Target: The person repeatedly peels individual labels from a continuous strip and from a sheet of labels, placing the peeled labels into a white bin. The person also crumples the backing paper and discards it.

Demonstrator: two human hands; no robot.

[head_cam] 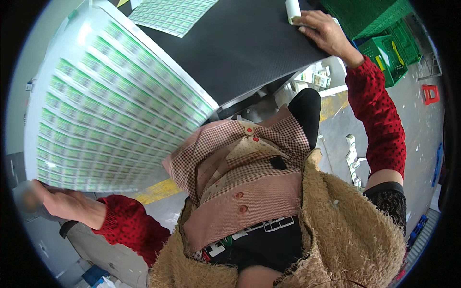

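Note:
A large, bowed sheet of green and white printed labels (119, 118) fills the left side, slightly blurred. My left hand (61, 201) grips its lower left corner, at the far left of the picture. At the top right my right hand (324, 34) rests at the edge of the black tabletop (230, 46), its fingertips against a small white roll (293, 11); whether they grip it is not clear. A second printed sheet (173, 14) lies flat on the tabletop at the top.
Below the table's right edge stands a white bin (338, 77) with small printed boxes (317, 78). Green plastic crates (389, 54) and a red stool (430, 94) stand farther right. A crumpled printed strip (351, 154) lies on the floor.

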